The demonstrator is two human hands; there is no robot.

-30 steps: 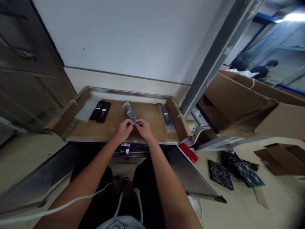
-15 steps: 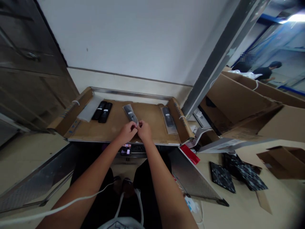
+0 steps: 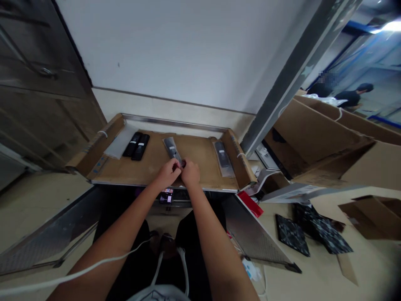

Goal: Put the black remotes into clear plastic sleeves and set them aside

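Both hands meet at the near end of a clear plastic bag (image 3: 171, 147) with a dark, long item inside, lying on the cardboard-lined bench. My left hand (image 3: 169, 172) pinches the bag's end from the left. My right hand (image 3: 189, 170) closes on the same end from the right; its fingertips are partly hidden. To the left lie two black, long items (image 3: 136, 146) side by side, each with a small white label. Beside them is a stack of clear bags (image 3: 118, 144). Another bagged dark item (image 3: 223, 158) rests at the right.
Folded cardboard walls (image 3: 240, 156) edge the bench at both sides. A phone (image 3: 166, 196) sits below the front edge. A large open carton (image 3: 326, 138) stands to the right, with black patterned packs (image 3: 292, 234) on the floor. Two people are in the far right background.
The view has shifted slightly. My hands stay at the bag's near end, with the right fingers curled a little further over it. The other items lie as before.
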